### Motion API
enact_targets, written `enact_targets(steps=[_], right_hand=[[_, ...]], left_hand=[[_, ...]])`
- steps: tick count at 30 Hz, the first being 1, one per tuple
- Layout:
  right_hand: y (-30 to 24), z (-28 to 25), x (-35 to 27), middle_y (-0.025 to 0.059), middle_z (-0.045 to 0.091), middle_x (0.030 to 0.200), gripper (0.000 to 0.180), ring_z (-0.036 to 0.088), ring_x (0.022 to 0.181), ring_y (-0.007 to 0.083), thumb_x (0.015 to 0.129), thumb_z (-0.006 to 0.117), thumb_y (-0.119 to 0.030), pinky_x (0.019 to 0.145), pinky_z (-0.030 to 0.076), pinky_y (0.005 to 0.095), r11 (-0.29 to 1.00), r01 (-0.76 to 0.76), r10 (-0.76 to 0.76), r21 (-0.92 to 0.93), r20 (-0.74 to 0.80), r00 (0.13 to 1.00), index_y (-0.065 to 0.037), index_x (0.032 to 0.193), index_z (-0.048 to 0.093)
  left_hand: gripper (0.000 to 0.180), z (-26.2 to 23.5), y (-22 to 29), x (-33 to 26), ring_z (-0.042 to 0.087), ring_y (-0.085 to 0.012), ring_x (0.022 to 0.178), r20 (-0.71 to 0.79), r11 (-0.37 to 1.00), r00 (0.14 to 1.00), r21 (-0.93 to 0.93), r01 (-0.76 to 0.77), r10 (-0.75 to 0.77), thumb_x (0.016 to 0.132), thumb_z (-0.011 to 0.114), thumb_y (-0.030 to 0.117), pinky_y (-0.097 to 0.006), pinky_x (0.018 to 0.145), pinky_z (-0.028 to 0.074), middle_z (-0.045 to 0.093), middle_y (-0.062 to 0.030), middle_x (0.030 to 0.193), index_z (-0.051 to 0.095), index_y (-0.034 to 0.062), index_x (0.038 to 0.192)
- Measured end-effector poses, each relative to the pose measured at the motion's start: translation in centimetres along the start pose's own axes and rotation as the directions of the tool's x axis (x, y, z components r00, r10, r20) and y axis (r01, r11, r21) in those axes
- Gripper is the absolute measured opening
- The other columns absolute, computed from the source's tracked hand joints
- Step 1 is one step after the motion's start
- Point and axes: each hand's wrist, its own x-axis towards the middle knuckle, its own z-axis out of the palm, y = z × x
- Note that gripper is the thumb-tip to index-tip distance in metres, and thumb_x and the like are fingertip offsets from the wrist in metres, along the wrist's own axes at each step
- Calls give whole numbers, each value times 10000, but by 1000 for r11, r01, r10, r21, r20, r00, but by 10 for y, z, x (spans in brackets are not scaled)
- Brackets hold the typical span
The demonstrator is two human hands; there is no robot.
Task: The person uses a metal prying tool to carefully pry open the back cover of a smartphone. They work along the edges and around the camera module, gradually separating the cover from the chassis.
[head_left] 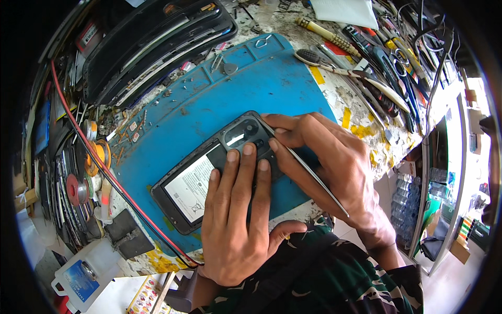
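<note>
A smartphone (168,194) with its back cover off lies aslant on the blue repair mat (204,112). Its battery (189,189) shows a white label, and the camera section (239,134) is at its upper right end. My left hand (235,225) rests flat on the phone with fingers stretched out, covering part of the battery and the middle. In my right hand (329,162) is a slim silver metal tool (319,184), gripped between thumb and fingers. Its upper end meets the phone's edge beside the camera section; the exact contact is hidden by my fingers.
Red and black cables (112,180) run along the mat's left side, near solder spools (78,189). A black curved case (157,47) stands at the far left. A brush (312,57) and several hand tools lie at the far right. A white bottle (83,282) stands near left.
</note>
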Motion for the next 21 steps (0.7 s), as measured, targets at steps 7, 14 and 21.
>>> enact_targets(steps=[7,14,21], right_hand=[[1,-3,-2,153,767,1088,131,763,908,260,909,722,17,791,607,352,997,-81,81,8,49,996,22,1037,693],[-6,-9,-14,181,763,1131,97,766,956,258,921,715,15,810,606,345,994,-109,107,30,54,993,36,972,636],[0,-4,-20,187,762,1149,109,769,962,278,924,723,4,842,608,365,981,-111,115,158,-14,993,16,946,616]], left_hand=[[901,1,1,-1,502,-445,1400,-20,999,1000,-42,0,-1,953,504,702,-580,1114,436,523,-272,1497,559,-73,1409],[968,2,-1,0,507,-460,1395,-46,1000,999,-20,11,-12,917,480,759,-598,1111,435,528,-271,1496,561,-67,1414],[900,0,2,-1,467,-455,1426,-32,997,999,-73,7,-9,950,553,663,-591,1123,418,486,-284,1525,520,-93,1435]])
